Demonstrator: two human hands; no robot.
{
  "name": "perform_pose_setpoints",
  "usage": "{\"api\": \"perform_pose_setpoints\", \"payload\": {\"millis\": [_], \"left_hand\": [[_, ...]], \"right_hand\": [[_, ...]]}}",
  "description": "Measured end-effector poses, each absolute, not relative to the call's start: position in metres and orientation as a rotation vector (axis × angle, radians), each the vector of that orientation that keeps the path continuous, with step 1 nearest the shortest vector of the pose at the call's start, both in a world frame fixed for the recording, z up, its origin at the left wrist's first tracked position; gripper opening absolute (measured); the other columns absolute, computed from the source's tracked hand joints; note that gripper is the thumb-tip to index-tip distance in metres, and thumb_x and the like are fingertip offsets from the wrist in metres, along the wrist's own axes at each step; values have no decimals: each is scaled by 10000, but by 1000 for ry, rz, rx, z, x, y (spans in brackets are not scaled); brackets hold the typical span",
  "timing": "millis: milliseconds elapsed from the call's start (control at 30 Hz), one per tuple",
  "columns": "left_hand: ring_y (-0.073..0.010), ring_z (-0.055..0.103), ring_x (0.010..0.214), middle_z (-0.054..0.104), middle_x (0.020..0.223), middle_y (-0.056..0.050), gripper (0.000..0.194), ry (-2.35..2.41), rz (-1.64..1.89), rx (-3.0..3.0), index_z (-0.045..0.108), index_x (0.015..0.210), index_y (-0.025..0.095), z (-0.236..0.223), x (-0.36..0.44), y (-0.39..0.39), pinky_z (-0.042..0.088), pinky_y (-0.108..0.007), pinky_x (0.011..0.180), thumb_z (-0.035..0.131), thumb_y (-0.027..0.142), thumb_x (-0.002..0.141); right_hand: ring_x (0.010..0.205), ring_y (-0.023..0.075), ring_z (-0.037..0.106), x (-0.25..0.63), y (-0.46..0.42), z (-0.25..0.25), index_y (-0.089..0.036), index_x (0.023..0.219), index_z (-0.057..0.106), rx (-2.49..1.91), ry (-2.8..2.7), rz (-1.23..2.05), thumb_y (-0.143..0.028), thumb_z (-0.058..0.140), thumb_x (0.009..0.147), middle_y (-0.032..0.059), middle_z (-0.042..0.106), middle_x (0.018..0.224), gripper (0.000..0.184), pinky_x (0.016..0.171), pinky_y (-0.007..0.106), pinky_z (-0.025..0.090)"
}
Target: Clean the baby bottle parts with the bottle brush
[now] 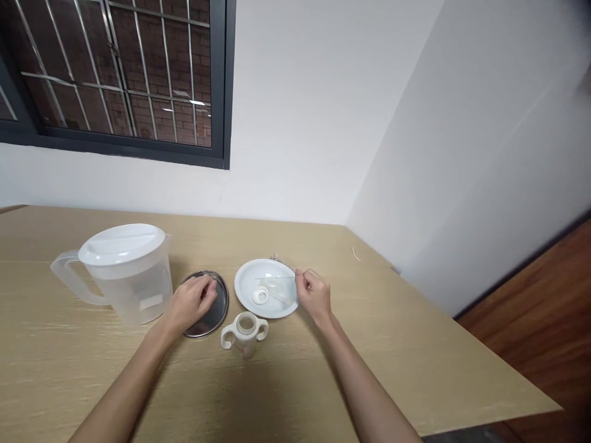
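Observation:
My left hand [191, 301] rests on a round steel plate [218, 304], its fingers curled loosely over the plate's top. My right hand [314, 294] is at the right rim of a white plate [247, 277], with finger and thumb pinched on a thin clear straw-like piece [276, 277] that reaches over the plate. On the white plate lie a small white ring-shaped cap [261, 296] and a clear soft part [279, 291]. A small white two-handled baby cup [244, 333], open at the top, stands in front of both plates between my hands.
A large translucent plastic jug [124, 274] with a white lid stands left of the steel plate. The light wooden table [415, 344] ends at the right, with dark wooden floor [545, 295] beyond. White walls and a barred window [115, 74] are behind.

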State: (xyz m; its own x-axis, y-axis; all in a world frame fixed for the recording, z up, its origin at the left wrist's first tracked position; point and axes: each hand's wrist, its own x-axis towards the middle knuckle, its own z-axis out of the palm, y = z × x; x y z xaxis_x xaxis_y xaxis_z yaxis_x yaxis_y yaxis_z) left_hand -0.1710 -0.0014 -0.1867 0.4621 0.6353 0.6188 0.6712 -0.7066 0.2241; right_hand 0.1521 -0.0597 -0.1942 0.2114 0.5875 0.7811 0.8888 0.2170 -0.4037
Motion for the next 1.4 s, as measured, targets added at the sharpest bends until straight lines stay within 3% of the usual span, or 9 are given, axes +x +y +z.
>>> {"api": "perform_pose_setpoints", "payload": {"millis": [667, 767, 967, 1133, 1400], "left_hand": [[-148, 525, 622, 552, 637, 11, 279, -1111, -1151, -2634, 498, 702, 213, -191, -172, 2, 376, -273, 626, 431, 297, 960], [-153, 538, 651, 586, 663, 3, 275, -1082, -1145, -2656, 532, 721, 210, -191, -171, 2, 386, -274, 651, 435, 292, 965], [-162, 561, 675, 622, 695, -14, 298, -1053, -1083, -2693, 553, 717, 207, -190, -169, 0, 399, -283, 675, 429, 299, 972], [-164, 563, 676, 629, 702, -19, 315, -1076, -1072, -2693, 566, 718, 203, -190, -170, -1, 406, -286, 677, 422, 314, 975], [-172, 571, 704, 636, 721, -22, 309, -1064, -1052, -2707, 569, 747, 196, -190, -171, 0, 409, -295, 707, 418, 329, 982]], "right_hand": [[494, 102, 289, 187, -68, -179, -233, 528, 265, -1639, -1206, -361, -457, 385, 954, -47, 296, 493, 496, 532, 267, 255], [498, 111, 331, 210, -75, -172, -228, 528, 342, -1843, -1207, -134, -481, 421, 922, -41, 342, 482, 474, 509, 261, 248], [519, 132, 501, 232, -87, -176, -200, 685, 614, -1944, -1479, 252, -470, 644, 765, -2, 626, 610, 283, 493, 241, 320], [615, 141, 546, 223, -86, -186, -193, 759, 631, -2103, -1660, 537, -486, 710, 722, 23, 677, 749, 306, 529, 240, 340], [706, 142, 563, 217, -80, -192, -176, 792, 609, -2160, -1614, 513, -394, 641, 815, 41, 688, 835, 222, 590, 229, 327]]}}
